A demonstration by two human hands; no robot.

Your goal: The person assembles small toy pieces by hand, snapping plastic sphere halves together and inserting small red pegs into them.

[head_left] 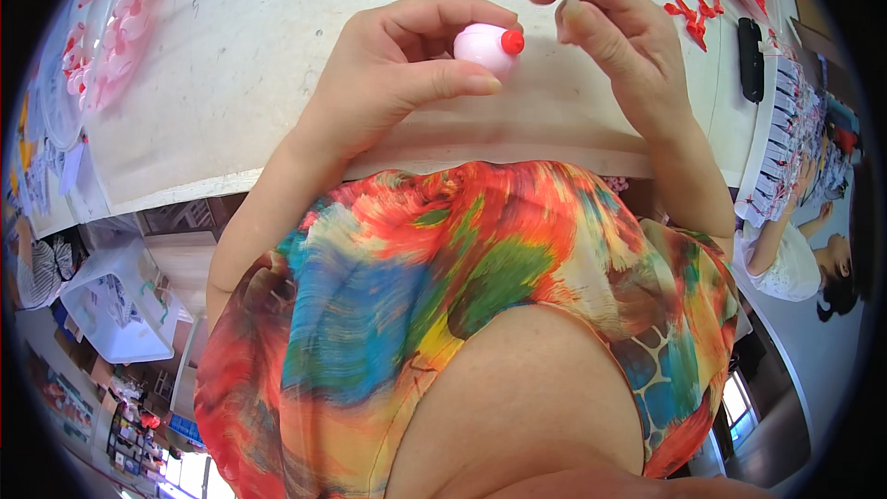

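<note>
Head view, looking down over bench edge.

Left hand (393, 83): grip closed on small pink plastic body (482, 46), thumb below, fingers curled over top. Red round cap (512, 41) seated on the piece's right end, facing the other hand. Piece held above white bench (240, 83), near its front edge, not touching surface.

Right hand (619, 46): grip loosely open, nothing held. Forefinger and thumb (580, 23) bent, tips apart, just beside red cap; contact not seen.

Upper right of bench: scatter of red plastic parts (702, 0), well apart from both hands. Black oblong object (750, 57) lying near right edge, beyond right wrist. Upper left: clear bags of pink parts (115, 23).

Foreground: multicoloured patterned garment (462, 296) filling lower frame. Far right: another person (795, 259) in white, beside a rack of small packaged items (785, 120). Lower left: clear plastic bin (115, 305) below bench level.
</note>
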